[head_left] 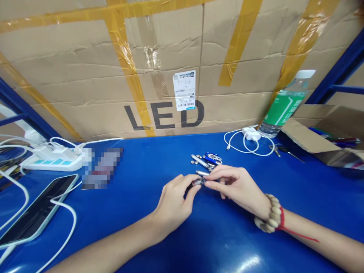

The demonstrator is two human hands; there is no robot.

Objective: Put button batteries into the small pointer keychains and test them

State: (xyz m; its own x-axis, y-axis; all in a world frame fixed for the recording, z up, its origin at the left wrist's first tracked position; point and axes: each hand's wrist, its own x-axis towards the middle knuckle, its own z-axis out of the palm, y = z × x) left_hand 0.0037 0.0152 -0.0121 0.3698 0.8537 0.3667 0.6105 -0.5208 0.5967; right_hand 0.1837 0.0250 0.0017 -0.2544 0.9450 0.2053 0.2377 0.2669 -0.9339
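Note:
Near the middle of the table, my left hand point(176, 199) is closed around a small dark tube with a shiny, ring-like end point(198, 182); its exact kind is too small to tell. Thumb and forefinger of my right hand point(237, 185) are pinched together right at that end. Whatever they hold, if anything, is hidden. Just beyond the fingers lies a silver tube point(201, 173), partly covered by my right hand. Behind it are another silver tube point(199, 161), several small round metal discs point(194, 162) and blue pen-like pieces point(213, 158), lying close together.
A large cardboard box point(170, 45) stands along the back. At left are a phone point(40, 208), a white power strip point(57, 163) with cables and a blurred flat item point(104, 168). At right are a bottle point(286, 106), white charger cable point(251, 133), scissors point(290, 152) and open carton point(307, 140).

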